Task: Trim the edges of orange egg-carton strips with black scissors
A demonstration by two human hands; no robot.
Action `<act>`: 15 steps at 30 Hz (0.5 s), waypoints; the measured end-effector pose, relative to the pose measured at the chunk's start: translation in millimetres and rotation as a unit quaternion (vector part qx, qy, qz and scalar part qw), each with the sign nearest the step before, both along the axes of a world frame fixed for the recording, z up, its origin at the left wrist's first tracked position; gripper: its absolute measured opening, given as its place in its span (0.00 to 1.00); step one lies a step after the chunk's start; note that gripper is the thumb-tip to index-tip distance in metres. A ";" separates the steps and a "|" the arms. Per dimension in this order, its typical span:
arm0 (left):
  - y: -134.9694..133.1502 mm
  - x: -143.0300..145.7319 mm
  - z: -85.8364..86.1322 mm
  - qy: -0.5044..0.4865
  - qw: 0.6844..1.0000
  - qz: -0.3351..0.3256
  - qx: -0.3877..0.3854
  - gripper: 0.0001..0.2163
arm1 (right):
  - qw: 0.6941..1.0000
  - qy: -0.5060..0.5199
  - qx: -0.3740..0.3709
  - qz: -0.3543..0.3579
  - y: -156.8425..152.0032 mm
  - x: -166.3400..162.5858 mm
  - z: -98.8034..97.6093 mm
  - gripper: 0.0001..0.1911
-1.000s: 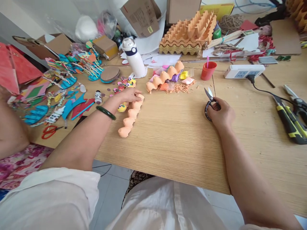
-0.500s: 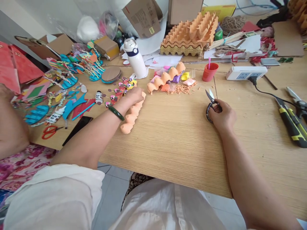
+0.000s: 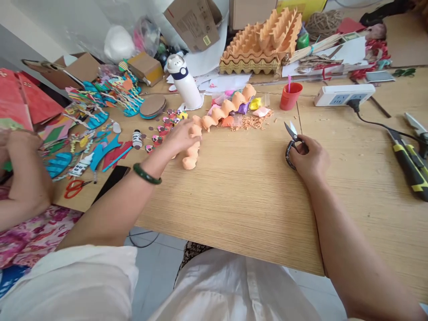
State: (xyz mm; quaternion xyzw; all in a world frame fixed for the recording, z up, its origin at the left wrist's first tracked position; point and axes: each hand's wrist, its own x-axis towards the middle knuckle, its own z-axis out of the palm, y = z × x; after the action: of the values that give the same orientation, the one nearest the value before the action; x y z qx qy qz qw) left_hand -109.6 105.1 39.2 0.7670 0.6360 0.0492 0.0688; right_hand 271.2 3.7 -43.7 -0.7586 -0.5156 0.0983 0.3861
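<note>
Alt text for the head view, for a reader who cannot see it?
The left hand rests on an orange egg-carton strip on a wooden table; the right hand grips small scissors. Craft scraps crowd the far edge.

We count two orange egg-carton strips: one under our left hand (image 3: 180,137), the near strip (image 3: 191,149), and a second strip (image 3: 227,107) just past its fingertips. One pair of small scissors (image 3: 291,142) sits in our right hand (image 3: 309,158). Beyond that hand there's one red cup (image 3: 290,96) and one power strip (image 3: 344,94). One white bottle (image 3: 183,82) stands beyond the left hand.
</note>
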 end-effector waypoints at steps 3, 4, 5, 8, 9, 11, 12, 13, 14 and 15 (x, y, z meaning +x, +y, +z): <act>-37.0 -9.6 -13.2 -0.005 0.998 -0.017 -0.058 0.40 | 1.000 -0.005 0.001 -0.004 1.0 0.3 -1.2 0.22; -45.0 -11.9 -17.3 -0.004 0.997 -0.026 -0.066 0.41 | 1.000 -0.005 0.004 -0.006 1.2 0.4 -1.6 0.23; -50.4 -13.7 -20.8 -0.002 0.997 -0.031 -0.065 0.40 | 1.000 -0.004 0.007 -0.008 1.4 0.5 -1.9 0.23; -51.4 -18.3 -26.2 0.006 0.999 -0.015 -0.036 0.34 | 1.000 -0.006 0.013 -0.006 1.3 0.4 -1.6 0.24; -48.4 -20.1 -26.5 0.010 1.000 -0.001 -0.026 0.32 | 1.000 -0.007 0.013 -0.004 1.2 0.2 -1.1 0.24; -40.5 -24.4 -25.8 0.027 0.999 0.027 -0.013 0.30 | 1.000 -0.007 0.013 -0.003 0.8 -0.4 0.2 0.24; -36.8 -26.5 -25.3 0.037 0.999 0.037 -0.011 0.29 | 1.000 -0.007 0.011 -0.003 0.6 -0.7 0.9 0.24; -33.8 -28.5 -24.8 0.048 0.998 0.045 -0.010 0.29 | 1.000 -0.007 0.009 -0.003 0.4 -0.9 1.6 0.24; -31.6 -30.0 -24.4 0.056 0.997 0.049 -0.010 0.28 | 1.000 -0.008 0.006 -0.002 0.1 -1.1 2.3 0.24; -30.4 -30.8 -24.1 0.063 0.997 0.052 -0.011 0.28 | 1.000 -0.009 0.004 0.000 -0.1 -1.1 2.9 0.24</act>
State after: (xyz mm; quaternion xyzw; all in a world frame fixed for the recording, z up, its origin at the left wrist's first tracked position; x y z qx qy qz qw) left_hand -140.5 74.6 15.1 0.7340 0.6783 -0.0025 0.0345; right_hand 270.1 3.6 -40.8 -0.7583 -0.5189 0.0896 0.3843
